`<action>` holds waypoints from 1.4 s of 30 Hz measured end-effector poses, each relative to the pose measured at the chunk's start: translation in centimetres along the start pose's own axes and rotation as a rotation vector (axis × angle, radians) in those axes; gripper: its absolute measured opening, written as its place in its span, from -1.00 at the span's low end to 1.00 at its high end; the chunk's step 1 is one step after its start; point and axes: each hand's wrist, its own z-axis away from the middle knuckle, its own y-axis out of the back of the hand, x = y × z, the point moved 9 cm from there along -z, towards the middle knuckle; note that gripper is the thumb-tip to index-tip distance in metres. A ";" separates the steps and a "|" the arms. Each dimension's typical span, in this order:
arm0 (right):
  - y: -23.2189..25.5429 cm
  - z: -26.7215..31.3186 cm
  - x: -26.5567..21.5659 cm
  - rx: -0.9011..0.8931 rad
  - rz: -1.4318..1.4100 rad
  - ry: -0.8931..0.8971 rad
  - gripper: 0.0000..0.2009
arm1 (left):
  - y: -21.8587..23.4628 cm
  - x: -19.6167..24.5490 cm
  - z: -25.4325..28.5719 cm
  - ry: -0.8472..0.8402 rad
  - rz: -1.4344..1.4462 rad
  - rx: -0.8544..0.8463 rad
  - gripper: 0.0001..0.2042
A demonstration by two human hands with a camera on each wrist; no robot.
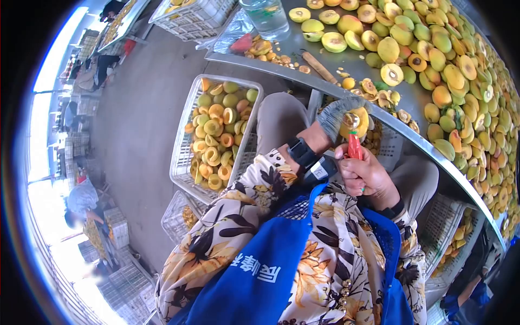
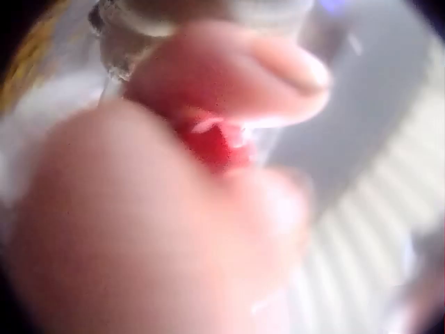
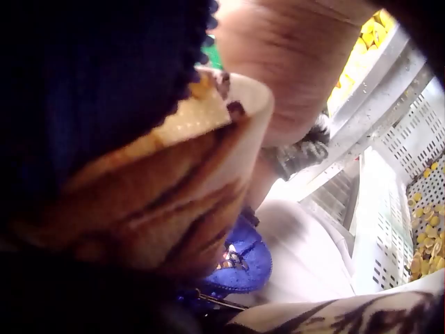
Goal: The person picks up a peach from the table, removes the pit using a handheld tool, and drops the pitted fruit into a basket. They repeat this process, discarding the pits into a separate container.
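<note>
The gray knit-gloved left hand (image 1: pixel 335 116) curls round a yellow halved fruit (image 1: pixel 364 124), while the bare right hand (image 1: pixel 367 174) clamps a red-handled tool (image 1: pixel 355 147) whose metal end meets that fruit; whether it is dug in cannot be told. With the gloved fingers so near, a hard push through soft flesh could send the tip into them, and a wet fruit could twist from the left hand's hold. Just beyond the hands, below the edge of the silver metal table (image 1: pixel 325 57), a white perforated plastic crate (image 1: pixel 391 143) has yellow pieces in it. Left of the left hand, a white rectangular plastic crate (image 1: pixel 187 184) holds green, yellow and orange fruit, many halved. Right of the right hand, another pale crate (image 1: pixel 441 230) bears yellow fruit. Farther forward stand a clear water-filled jug (image 1: pixel 265 21) and, to its left, a white slatted crate (image 1: pixel 189 24) with yellow fruit.
</note>
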 end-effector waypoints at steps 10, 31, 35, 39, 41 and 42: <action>0.5 -0.5 0.7 -0.078 -0.023 0.051 -0.83 | -2.2 5.4 1.9 -0.528 -1.158 0.307 -0.86; 8.8 2.6 -4.3 0.823 1.416 0.475 -0.59 | 5.8 21.6 14.2 -0.433 -1.892 1.048 -0.56; 6.9 4.8 -6.1 0.863 1.117 0.615 -0.56 | -4.6 14.2 -0.9 -0.294 -2.086 0.695 -0.51; 7.1 7.9 -5.8 0.917 0.991 0.666 -0.57 | -7.8 5.7 -13.7 0.054 -2.361 0.362 -0.40; 7.7 9.2 -5.6 0.952 0.925 0.687 -0.60 | -4.3 3.6 -19.0 0.025 -2.440 0.434 -0.41; 7.6 10.2 -6.0 0.967 0.908 0.738 -0.61 | -2.0 3.6 -20.5 0.097 -2.295 0.553 -0.39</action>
